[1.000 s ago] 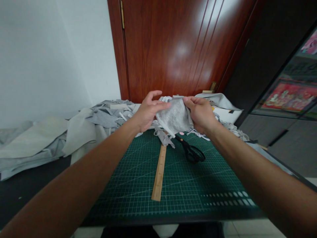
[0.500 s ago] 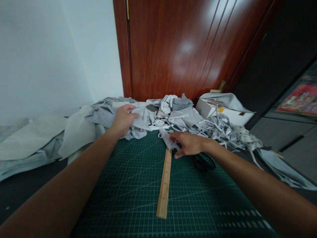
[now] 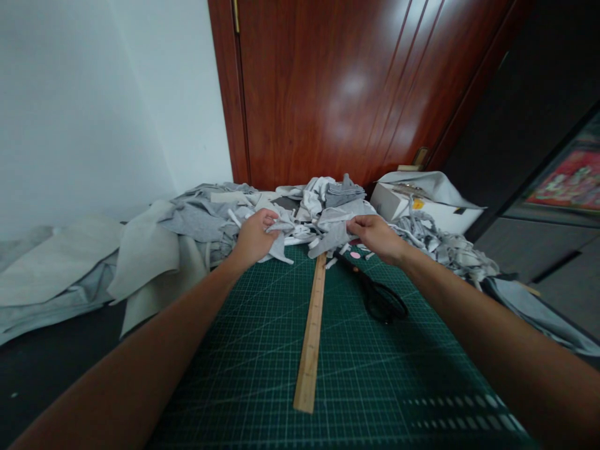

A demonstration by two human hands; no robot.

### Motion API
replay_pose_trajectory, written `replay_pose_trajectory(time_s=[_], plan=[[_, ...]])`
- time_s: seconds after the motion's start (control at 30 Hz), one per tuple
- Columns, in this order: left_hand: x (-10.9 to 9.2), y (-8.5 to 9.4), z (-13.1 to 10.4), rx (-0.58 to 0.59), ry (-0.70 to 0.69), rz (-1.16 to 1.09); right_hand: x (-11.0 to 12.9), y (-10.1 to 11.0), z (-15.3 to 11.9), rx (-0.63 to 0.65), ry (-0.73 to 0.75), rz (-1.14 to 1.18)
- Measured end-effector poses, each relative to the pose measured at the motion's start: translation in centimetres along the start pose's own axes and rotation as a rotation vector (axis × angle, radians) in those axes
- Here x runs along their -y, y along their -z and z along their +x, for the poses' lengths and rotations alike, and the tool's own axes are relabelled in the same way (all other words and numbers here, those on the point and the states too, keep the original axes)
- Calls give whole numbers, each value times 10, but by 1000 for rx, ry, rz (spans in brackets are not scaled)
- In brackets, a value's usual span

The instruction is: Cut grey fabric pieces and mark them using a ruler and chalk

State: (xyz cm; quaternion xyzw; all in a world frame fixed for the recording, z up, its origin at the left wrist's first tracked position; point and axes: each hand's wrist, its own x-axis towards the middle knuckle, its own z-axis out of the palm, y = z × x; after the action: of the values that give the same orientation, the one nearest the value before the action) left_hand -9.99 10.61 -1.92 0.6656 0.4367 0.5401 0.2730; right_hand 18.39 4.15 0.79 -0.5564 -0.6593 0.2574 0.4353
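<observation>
- left hand [image 3: 255, 239] is pinching a cloth piece [image 3: 278, 247]
- right hand [image 3: 375, 236] is gripping a grey scrap [image 3: 332, 239]
- strips [image 3: 462, 253] are lying heaped, apparently cut – larger cloth [image 3: 146, 249] is seemingly remaining

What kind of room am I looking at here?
Probably a sewing or craft workspace, perhaps in a home: a green cutting mat carries a wooden ruler and black scissors, with grey and white fabric scraps heaped beyond it.
</observation>
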Motion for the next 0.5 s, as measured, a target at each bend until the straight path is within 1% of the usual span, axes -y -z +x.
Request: replay_pose_trajectory(time_s=[0.1,0.2,0.33,0.47,0.5], plan=[[10,-4,4,-47,67,-104,12,6,-3,-35,-26,142],[13,-4,8,-43,115,-205,23,12,-8,-68,-31,246],[6,-2,3,-57,106,-249,33,17,-19,-104,-24,343],[0,-6,-6,-18,70,-197,35,16,-29,-97,-42,407],[0,-5,-6,-25,63,-172,34,15,-32,-86,-58,416]])
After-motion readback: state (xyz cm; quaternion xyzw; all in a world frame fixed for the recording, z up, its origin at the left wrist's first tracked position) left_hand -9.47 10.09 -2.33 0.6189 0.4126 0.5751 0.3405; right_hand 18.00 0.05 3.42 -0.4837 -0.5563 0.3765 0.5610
